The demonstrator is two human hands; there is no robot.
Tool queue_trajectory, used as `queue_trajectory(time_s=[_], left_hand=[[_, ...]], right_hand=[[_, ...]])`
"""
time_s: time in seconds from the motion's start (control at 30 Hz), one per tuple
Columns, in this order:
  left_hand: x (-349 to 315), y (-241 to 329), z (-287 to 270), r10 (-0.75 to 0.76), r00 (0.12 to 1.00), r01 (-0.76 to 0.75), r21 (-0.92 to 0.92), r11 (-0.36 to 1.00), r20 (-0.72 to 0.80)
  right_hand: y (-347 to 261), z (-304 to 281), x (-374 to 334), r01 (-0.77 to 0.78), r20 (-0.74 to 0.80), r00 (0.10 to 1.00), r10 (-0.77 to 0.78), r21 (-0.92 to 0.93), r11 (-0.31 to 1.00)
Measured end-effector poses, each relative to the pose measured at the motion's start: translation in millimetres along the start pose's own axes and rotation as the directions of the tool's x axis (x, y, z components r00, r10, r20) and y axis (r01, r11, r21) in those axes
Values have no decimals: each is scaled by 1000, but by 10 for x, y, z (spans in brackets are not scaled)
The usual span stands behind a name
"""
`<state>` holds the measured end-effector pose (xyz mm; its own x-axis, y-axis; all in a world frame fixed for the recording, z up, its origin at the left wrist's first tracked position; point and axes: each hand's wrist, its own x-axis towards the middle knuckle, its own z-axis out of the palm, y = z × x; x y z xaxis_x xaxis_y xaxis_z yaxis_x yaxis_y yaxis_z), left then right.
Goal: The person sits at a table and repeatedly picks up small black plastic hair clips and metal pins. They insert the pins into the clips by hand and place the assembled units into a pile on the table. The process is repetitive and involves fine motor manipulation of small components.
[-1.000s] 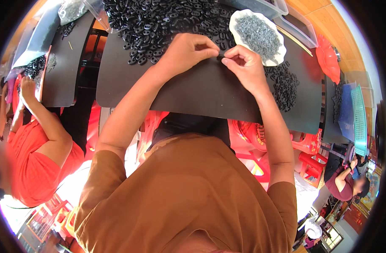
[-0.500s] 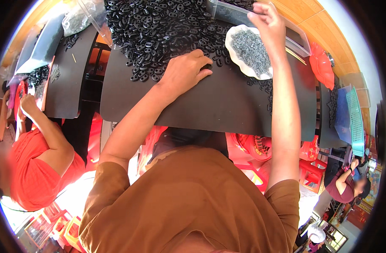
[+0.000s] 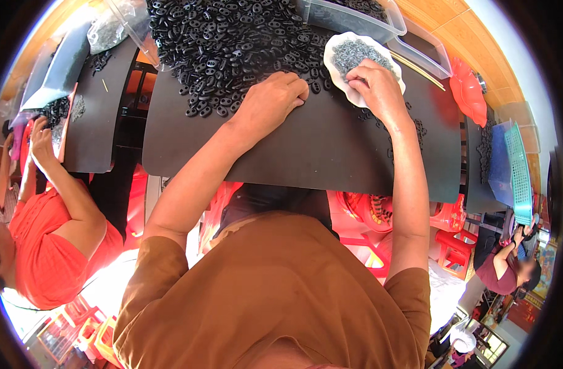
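A large heap of small black oval pieces with holes (image 3: 232, 46) covers the far side of the dark table (image 3: 263, 163). My left hand (image 3: 270, 103) rests at the near edge of this heap, its fingers curled together; whatever they hold is hidden. A white dish with a wavy rim (image 3: 397, 72) stands to the right of the heap and contains many tiny grey, shiny pieces (image 3: 352, 52). Over the dish's near side is my right hand (image 3: 380, 89), thumb and fingers pinched together. I cannot make out what is between them.
Clear plastic bins (image 3: 349, 17) stand behind the dish. A red wavy-edged dish (image 3: 467, 92) sits at the right, near a turquoise basket (image 3: 520, 172). Small black bits (image 3: 417, 126) lie beside my right wrist. On the left, a person in red (image 3: 60, 246) works at another table (image 3: 97, 129).
My right hand has come down and toward me from beyond the white dish to its near side, the fingers closing into a pinch. The left hand stays at the heap's edge.
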<state>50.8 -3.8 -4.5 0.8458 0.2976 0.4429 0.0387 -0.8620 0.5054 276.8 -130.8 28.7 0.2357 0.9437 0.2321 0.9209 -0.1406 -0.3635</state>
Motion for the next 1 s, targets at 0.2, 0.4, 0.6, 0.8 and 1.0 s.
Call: queue_trajectory(time_s=[0.2,0.4,0.6,0.8,1.0], left_hand=[[17,-77,27,-111,993,93,-329,940,-38],[33,-60,-25,-255,965,255,-437,862,60],[41,-101,-35,-367,902,421,-647,636,226],[52,-66,-62,-386,890,423,-752,506,241],[50,-99,-38,-361,900,409,-758,507,244]], right_hand=[[35,22,43,19,19,1000,-18,-90,996],[-2,15,11,56,-33,998,-56,-1,998],[22,-9,75,72,41,997,-68,-98,993],[5,44,71,76,-25,996,-80,-147,986],[-3,-3,71,86,-20,996,-91,-158,984]])
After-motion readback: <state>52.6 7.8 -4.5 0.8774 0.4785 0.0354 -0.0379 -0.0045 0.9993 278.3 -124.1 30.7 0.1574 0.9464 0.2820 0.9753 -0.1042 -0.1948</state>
